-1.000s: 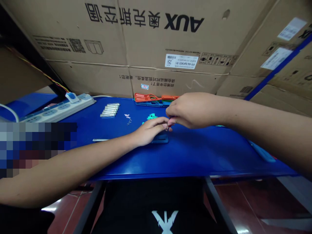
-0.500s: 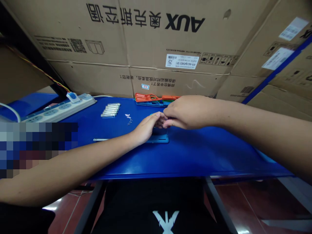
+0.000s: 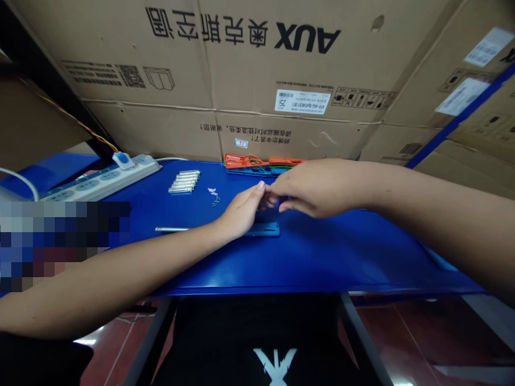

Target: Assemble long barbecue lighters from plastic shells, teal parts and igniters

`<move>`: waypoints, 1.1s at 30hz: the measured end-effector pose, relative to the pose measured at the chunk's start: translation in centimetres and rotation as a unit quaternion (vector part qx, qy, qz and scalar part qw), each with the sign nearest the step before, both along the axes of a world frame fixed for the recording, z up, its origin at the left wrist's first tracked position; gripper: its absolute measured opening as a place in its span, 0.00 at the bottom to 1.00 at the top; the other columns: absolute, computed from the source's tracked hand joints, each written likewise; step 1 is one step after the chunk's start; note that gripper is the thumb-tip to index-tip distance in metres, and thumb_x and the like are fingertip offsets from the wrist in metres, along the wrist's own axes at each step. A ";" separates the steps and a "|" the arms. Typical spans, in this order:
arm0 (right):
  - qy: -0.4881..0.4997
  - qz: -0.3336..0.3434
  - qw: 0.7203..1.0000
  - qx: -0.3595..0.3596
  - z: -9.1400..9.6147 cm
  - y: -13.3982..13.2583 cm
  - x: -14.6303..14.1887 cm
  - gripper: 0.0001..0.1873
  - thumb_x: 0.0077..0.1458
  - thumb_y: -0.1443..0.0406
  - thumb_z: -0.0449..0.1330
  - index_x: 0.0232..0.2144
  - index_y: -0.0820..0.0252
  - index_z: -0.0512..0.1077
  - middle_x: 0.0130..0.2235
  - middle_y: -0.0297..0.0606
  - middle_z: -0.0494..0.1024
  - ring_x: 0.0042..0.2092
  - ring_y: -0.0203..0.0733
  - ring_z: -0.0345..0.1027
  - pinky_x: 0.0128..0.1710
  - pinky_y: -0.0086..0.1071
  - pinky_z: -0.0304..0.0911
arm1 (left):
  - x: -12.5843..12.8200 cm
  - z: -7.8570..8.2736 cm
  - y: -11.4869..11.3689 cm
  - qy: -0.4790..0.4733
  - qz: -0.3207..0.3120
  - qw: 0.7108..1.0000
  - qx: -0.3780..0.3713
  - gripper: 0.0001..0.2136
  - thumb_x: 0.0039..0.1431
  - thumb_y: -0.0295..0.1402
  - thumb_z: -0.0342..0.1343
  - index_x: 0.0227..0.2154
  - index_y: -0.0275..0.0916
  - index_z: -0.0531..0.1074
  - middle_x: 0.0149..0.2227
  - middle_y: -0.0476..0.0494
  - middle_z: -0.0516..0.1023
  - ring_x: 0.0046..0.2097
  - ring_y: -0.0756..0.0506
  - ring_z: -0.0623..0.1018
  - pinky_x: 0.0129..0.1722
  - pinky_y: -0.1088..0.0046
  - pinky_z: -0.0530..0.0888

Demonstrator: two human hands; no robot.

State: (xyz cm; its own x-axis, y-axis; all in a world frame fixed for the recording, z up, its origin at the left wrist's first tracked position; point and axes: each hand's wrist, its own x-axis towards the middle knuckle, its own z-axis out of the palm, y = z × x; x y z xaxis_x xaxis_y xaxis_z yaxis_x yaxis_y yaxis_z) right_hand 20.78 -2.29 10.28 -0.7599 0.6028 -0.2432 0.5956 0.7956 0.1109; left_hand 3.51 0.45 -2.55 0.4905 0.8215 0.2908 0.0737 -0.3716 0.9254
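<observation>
- Got left hand (image 3: pixel 243 212) above blue strip (image 3: pixel 263 230), hiding much of the strip's left part.
- Bringing right hand (image 3: pixel 314 187) in from the right, fingertips very close to left ones, palm down.
- Can't tell about contact between the two.
- Left fingers: loosely curled, with thumb pointing up. Can't tell whether gripping anything.
- Right fingers: bent, with thumb apart from index. Can't tell about a hold either; inner side hidden.
- Find blue strip lying about midway between near and back edges of worktop (image 3: pixel 341 257), roughly parallel to near edge, right end uncovered.
- See a thin upright bit (image 3: pixel 278 221) at strip's right end; too faint to identify.
- Judge as mid-work on blue strip; can't call it finished, with hands right over it.
- Done so far: can't confirm any fastening on strip from here.
- Left loose: pins (image 3: pixel 216 200) and pink bits (image 3: pixel 212 191), in small heaps left of hands, toward back edge. Probably unused.
- Also laid out: cylinders (image 3: pixel 184 183) in a neat row, toward back left corner.
- Stacked at back edge, against box (image 3: pixel 249 80): orange parts (image 3: pixel 243 161) over blue parts (image 3: pixel 253 172). Can't tell whether complete or waiting.
- Lying beyond left forearm: silver rod (image 3: pixel 171 230), untouched by fingers.
</observation>
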 end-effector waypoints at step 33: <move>0.176 -0.174 0.965 0.089 -10.7 -4.0 0.4 0.25 0.69 0.57 0.46 0.65 0.52 0.61 0.48 0.45 0.78 0.41 0.47 0.76 0.36 0.36 0.67 | -5.0 3.4 -4.1 0.291 0.055 0.820 0.489 0.13 0.61 0.32 0.55 0.48 0.38 0.73 0.51 0.35 0.75 0.52 0.37 0.74 0.50 0.57 0.72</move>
